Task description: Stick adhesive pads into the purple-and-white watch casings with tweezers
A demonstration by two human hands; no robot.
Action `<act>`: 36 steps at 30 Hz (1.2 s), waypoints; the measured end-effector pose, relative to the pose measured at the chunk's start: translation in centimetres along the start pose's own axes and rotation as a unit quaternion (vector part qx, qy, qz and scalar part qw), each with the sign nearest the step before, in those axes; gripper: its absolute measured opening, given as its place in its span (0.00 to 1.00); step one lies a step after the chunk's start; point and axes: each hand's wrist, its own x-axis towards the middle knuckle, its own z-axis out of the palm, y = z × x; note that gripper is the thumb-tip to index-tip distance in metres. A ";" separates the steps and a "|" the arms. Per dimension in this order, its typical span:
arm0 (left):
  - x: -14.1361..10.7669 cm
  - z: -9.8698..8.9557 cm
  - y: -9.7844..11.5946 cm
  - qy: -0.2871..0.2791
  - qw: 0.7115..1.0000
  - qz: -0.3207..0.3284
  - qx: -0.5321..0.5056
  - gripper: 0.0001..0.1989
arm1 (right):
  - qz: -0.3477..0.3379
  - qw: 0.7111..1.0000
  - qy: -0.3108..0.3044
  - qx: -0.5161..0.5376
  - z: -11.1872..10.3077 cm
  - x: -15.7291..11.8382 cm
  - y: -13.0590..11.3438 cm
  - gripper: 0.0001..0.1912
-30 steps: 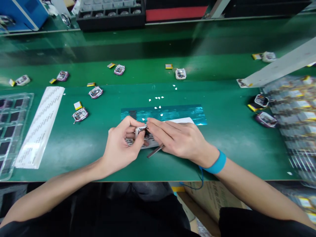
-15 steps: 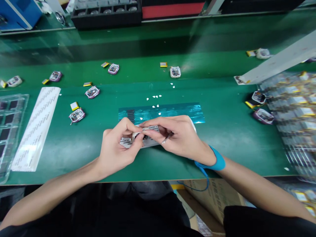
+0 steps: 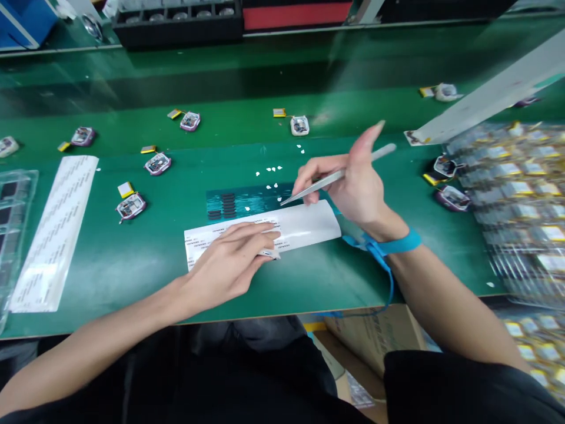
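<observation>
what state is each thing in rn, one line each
left grip: closed round a case
case: mostly hidden by left grip
right grip: holding tweezers
tweezers: tilted, tip down
middle sheet: partly under left grip, right end curved
blue film: flat, bearing black strips
top middle device: open, battery outside
wristband: on right wrist
</observation>
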 end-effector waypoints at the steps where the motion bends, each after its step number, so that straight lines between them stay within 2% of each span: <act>1: 0.0 0.2 -0.2 -0.016 1.000 -0.005 0.002 0.07 | 0.027 0.999 -0.007 -0.019 -0.5 0.1 -0.1 0.41; 3: 0.0 0.2 -0.6 -0.041 0.999 -0.030 -0.006 0.08 | 0.070 0.996 -0.029 -0.050 -1.3 0.2 -0.3 0.32; 6: 0.1 -0.1 -0.8 -0.059 0.997 -0.052 -0.020 0.08 | 0.098 0.989 -0.079 -0.084 -2.1 0.2 -0.2 0.20; 10: 0.3 -0.4 -0.8 -0.064 0.997 -0.051 -0.013 0.09 | 0.150 0.971 -0.174 -0.074 -2.5 0.3 0.1 0.15; 14: 0.2 -0.3 -0.8 -0.068 0.997 -0.048 -0.004 0.11 | 0.198 0.952 -0.222 -0.068 -2.4 0.6 0.4 0.12; 24: 0.2 0.0 -0.7 -0.049 0.998 -0.033 0.025 0.11 | 0.251 0.942 -0.219 -0.037 -1.0 0.4 -0.2 0.17; 29: 0.2 0.2 -0.9 -0.045 0.998 -0.029 0.031 0.11 | 0.252 0.936 -0.237 -0.061 -1.5 0.7 0.6 0.20; 31: 0.2 0.1 -0.9 -0.050 0.998 -0.032 0.027 0.11 | 0.232 0.943 -0.233 -0.049 -1.9 0.8 0.9 0.21; 33: 0.2 0.0 -0.9 -0.057 0.998 -0.038 0.015 0.11 | 0.191 0.960 -0.204 -0.016 -2.0 0.8 1.0 0.21; 36: 0.4 -0.6 -0.5 -0.038 0.997 -0.052 -0.029 0.10 | 0.100 0.988 -0.111 0.038 -1.4 0.4 0.6 0.20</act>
